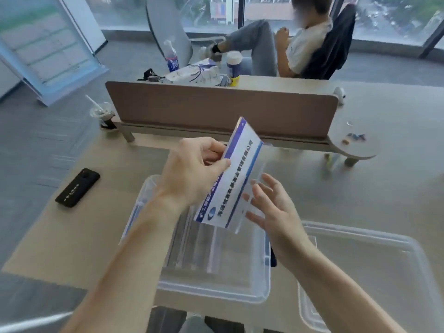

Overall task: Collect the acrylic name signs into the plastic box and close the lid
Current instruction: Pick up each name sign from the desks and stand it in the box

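acrylic sign held over the box

left hand (pixel 192 174) pinches the name sign (pixel 236 179) at its top; right hand (pixel 271 210), fingers spread, flanks it. plastic box (pixel 211 294) lies just beneath the grip: best ease the sign down flat.

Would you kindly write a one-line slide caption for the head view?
Left hand holds a name sign above the open plastic box, right hand open beside it.

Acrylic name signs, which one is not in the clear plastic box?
The blue-and-white printed acrylic name sign held by the left hand, tilted above the clear plastic box; the other signs lie inside it.
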{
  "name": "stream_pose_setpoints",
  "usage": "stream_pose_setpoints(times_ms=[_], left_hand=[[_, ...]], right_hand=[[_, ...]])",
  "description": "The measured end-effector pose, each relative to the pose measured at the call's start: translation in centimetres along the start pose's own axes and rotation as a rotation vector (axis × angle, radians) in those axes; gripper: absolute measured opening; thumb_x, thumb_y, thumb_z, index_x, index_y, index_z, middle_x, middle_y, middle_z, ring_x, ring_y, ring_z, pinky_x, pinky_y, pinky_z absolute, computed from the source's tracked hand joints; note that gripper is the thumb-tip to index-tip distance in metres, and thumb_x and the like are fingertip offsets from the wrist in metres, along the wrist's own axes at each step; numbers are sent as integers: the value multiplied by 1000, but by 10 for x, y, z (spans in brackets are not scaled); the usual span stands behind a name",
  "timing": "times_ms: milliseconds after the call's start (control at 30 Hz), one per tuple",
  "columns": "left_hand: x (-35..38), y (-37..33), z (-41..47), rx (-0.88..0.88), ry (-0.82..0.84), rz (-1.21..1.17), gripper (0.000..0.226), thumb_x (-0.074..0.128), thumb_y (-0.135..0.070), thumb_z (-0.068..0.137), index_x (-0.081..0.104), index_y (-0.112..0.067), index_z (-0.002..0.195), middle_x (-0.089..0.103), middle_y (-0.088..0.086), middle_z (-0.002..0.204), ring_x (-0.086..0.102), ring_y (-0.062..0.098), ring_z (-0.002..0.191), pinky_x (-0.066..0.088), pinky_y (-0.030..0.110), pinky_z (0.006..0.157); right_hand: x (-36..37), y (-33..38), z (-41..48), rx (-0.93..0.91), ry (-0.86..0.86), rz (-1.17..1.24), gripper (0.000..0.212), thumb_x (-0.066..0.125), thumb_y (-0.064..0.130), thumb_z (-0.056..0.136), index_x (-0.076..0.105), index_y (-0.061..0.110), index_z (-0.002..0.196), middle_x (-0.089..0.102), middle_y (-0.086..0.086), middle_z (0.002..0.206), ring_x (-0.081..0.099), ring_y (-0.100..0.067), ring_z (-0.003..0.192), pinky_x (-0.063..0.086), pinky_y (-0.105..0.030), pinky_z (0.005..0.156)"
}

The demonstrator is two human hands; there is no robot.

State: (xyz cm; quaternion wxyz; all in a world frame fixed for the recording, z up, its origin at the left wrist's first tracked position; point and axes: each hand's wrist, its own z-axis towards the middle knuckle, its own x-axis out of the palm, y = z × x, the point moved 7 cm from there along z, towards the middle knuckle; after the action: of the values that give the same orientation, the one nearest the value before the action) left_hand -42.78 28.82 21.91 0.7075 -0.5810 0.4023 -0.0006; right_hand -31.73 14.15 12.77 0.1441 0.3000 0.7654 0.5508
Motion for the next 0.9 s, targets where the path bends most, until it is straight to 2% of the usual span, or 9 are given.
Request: stream_pose_setpoints(times_ms=[67, 167, 267, 367, 433, 500, 600, 733, 900], left_hand=[[19, 23, -10, -103, -26, 0, 7, 79, -24, 89, 77, -26, 96, 79, -13, 89, 75, -3, 77, 63, 23, 73], [44, 61, -23, -231, -42, -13, 10, 78, -23, 89, 78, -22, 98, 80, -9, 91, 76, 2, 81, 63, 32, 80], [68, 94, -32, -297, -56, 14, 14, 78, -20, 88, 78, -19, 102, 80, -6, 94, 75, 3, 84, 60, 22, 81], [89, 117, -42, -323, -22, 31, 21, 73, -16, 91, 78, -17, 111, 80, -4, 102, 73, 3, 89, 53, 7, 75], [104, 132, -50, -330, 28, 56, 31, 67, -15, 94, 74, -19, 124, 79, -3, 109, 73, 5, 97, 52, 8, 78], [119, 148, -57, -352, 92, 98, 41, 60, -16, 97, 65, -23, 138, 78, -1, 114, 72, 10, 102, 51, 13, 83], [141, 175, -65, -399, 154, 111, 48, 59, -16, 99, 56, -26, 146, 76, 1, 118, 72, 17, 106, 54, 28, 95], [161, 198, -65, -433, 136, 120, 48, 59, -17, 100, 54, -25, 147, 69, 2, 134, 71, 19, 111, 55, 29, 96], [177, 210, -64, -462, 94, 100, 46, 60, -14, 98, 60, -26, 143, 73, 7, 128, 69, 24, 116, 55, 38, 101]], right_hand=[[-1, -26, 1, 132, 10, 99, 43, 56, 28, 101, 45, 26, 143, 67, 8, 127, 70, -13, 109, 61, -33, 83], [-3, -60, 6, 296, -4, 143, 54, 54, 20, 103, 35, 20, 154, 61, 2, 137, 66, -22, 117, 56, -44, 95], [2, -88, 13, 397, 19, 66, 46, 47, 11, 105, 39, 15, 150, 63, 9, 107, 64, -12, 100, 51, -34, 87], [10, -118, 17, 456, 16, -71, 30, 41, 1, 103, 53, 22, 120, 61, 8, 85, 64, 0, 66, 51, -17, 65], [13, -142, 23, 482, 2, -163, 31, 40, -3, 99, 53, 11, 123, 65, 1, 85, 65, 1, 53, 47, -13, 43], [14, -164, 28, 527, -21, -202, 47, 40, -2, 99, 44, 7, 145, 66, -2, 95, 64, -6, 65, 45, -17, 44], [13, -193, 35, 631, -52, -170, 63, 39, 3, 103, 17, 15, 161, 52, -5, 143, 51, -13, 85, 38, -22, 56], [12, -222, 50, 690, -132, -123, 63, 33, 4, 102, 22, 23, 160, 46, -4, 150, 51, -21, 102, 43, -27, 76], [13, -239, 65, 674, -196, -122, 61, 42, 7, 96, 33, 18, 155, 62, -11, 134, 62, -22, 88, 44, -27, 60]])
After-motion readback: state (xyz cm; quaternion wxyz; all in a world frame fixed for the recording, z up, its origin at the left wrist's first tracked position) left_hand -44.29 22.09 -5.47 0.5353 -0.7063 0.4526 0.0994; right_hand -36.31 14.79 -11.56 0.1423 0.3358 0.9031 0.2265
